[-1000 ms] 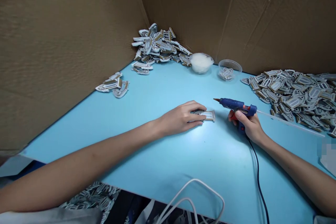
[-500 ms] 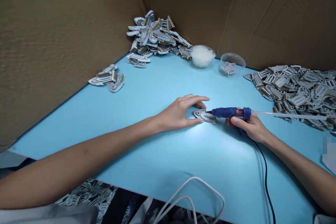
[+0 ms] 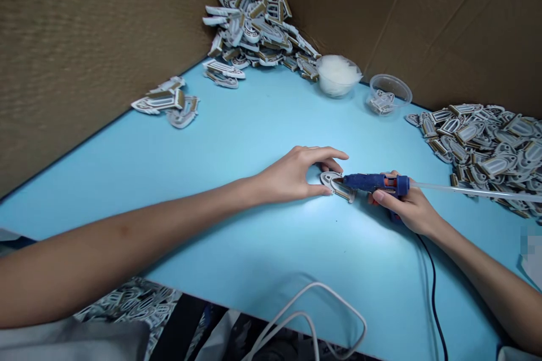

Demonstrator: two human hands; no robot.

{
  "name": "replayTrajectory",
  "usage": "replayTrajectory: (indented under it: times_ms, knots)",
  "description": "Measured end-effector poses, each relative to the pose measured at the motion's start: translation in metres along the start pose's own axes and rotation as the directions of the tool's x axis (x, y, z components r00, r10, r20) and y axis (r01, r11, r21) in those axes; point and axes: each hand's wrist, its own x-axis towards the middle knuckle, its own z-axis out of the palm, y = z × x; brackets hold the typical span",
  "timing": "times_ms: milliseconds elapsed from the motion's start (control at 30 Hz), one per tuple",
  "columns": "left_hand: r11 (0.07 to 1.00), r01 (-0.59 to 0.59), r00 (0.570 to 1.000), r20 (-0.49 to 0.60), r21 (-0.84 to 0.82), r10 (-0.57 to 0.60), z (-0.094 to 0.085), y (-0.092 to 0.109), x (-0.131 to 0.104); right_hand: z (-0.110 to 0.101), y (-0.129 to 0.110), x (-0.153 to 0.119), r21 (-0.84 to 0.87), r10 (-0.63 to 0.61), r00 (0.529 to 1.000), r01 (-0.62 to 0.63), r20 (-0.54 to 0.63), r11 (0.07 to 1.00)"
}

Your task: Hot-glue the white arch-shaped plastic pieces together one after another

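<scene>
Flat on the table lies a small white-and-gold arch-shaped plastic piece, its rounded end toward the left. My left hand pinches that rounded end, thumb on the near edge and fingertips on the far edge, with the index finger raised. In my right hand is a blue hot glue gun, fingers wrapped round its handle. The gun's nozzle points left and sits over the piece, touching or just above it. A long clear glue stick sticks out of the gun's back.
Similar pieces lie heaped at the back and right, with a few at left. A bowl of whitish bits and a clear tub stand behind. Cardboard walls enclose the blue table. Cables trail in front.
My view has shifted, so most things sit a little differently in the picture. The nozzle has moved slightly along the piece toward its rounded end. Both hands keep their holds.
</scene>
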Motion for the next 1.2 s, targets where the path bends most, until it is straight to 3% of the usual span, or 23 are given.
replayTrajectory:
  times_ms: [1200]
  knots:
    - [1.0, 0.011, 1.0, -0.02, 0.012, -0.011, 0.0, 0.003, 0.0, 0.0, -0.011, -0.001, -0.073, -0.02, 1.0, 0.02, 0.001, 0.997]
